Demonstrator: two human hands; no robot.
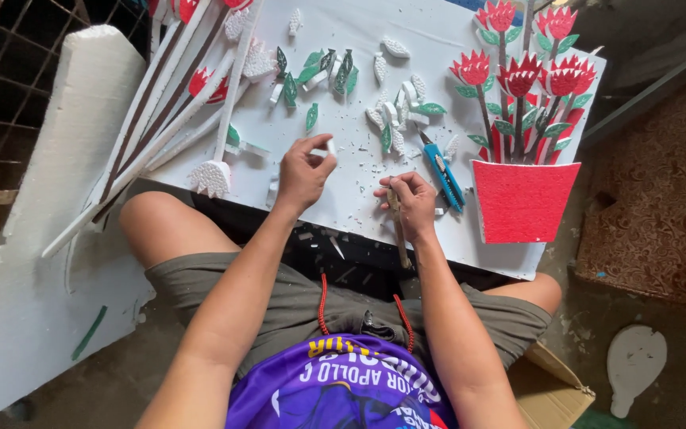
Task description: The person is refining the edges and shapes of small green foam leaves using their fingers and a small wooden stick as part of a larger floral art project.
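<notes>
Craft workshop, foam board [406,48], cut foam flowers [522,75], utility knife [442,171]

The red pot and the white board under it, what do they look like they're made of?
The red pot looks like cut foam sheet painted red: its face is grainy and matte, with straight cut edges. The white board looks like plain foam sheet too, dull white, strewn with white crumbs. The small white piece in the left hand seems the same stuff; I can't be certain.
</notes>
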